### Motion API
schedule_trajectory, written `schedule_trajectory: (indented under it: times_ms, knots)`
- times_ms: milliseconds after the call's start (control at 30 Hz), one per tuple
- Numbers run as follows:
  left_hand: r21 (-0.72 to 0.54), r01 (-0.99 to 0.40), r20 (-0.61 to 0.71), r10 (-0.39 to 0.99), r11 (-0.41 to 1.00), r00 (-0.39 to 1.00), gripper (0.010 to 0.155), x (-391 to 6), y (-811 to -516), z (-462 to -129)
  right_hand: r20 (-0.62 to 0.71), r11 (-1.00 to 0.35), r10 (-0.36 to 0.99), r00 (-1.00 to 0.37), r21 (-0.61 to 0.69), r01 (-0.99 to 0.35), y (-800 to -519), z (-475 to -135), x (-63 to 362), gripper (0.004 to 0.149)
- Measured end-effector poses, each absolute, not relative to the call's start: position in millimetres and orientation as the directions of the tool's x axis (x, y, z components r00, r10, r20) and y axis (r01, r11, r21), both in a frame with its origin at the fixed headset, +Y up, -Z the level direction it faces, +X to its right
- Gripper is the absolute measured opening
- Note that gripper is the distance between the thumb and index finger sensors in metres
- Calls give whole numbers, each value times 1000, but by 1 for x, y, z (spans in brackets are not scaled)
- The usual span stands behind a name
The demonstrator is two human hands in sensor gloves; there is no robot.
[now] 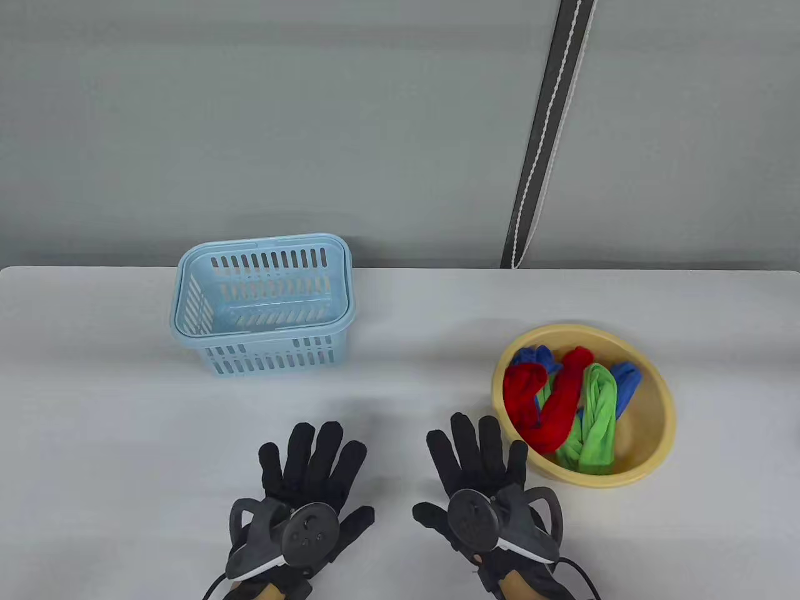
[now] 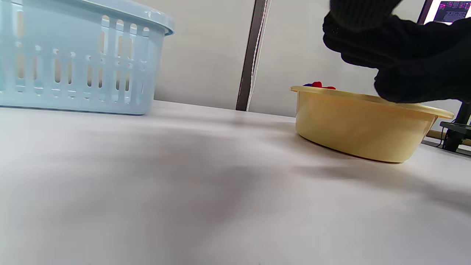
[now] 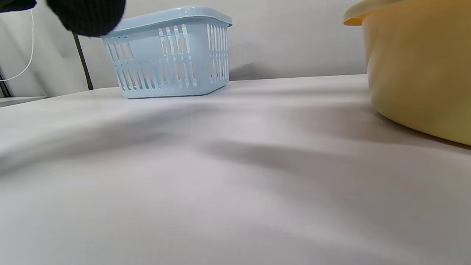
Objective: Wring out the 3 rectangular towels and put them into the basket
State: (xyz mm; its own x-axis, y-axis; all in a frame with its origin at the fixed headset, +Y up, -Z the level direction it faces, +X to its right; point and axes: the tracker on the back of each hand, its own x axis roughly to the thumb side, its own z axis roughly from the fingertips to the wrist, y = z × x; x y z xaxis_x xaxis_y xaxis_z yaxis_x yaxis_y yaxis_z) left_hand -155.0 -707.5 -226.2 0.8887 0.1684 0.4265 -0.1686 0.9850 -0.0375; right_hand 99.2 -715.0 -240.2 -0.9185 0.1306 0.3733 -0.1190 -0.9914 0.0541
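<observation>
A yellow basin (image 1: pixel 656 431) at the right of the table holds a red towel (image 1: pixel 559 400), a green towel (image 1: pixel 597 419) and a blue towel (image 1: pixel 627 381), all twisted and tangled together. A light blue slotted basket (image 1: pixel 265 300) stands empty at the back left. My left hand (image 1: pixel 312 465) lies flat near the front edge, fingers spread and holding nothing. My right hand (image 1: pixel 478 453) lies flat too, its fingertips close to the basin's left rim. In the left wrist view the basket (image 2: pixel 73 59) and basin (image 2: pixel 360 125) show; in the right wrist view the basket (image 3: pixel 169 55) and basin (image 3: pixel 423 73).
The white table (image 1: pixel 400 387) ends at a grey wall behind. A dark strap with a white cord (image 1: pixel 547 131) hangs on the wall above the basin. Open tabletop lies between basket and basin.
</observation>
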Motion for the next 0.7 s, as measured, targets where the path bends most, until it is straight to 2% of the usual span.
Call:
schedule_trajectory:
  times_ms: [533, 700]
  knots:
    - [-47, -164, 428, 168, 985, 888, 94, -154, -707, -225, 363, -993, 122, -924, 43, -114, -714, -240, 99, 101]
    - [-51, -165, 433, 170, 985, 885, 93, -154, -707, -225, 325, -984, 180, -929, 55, -171, -698, -243, 102, 99]
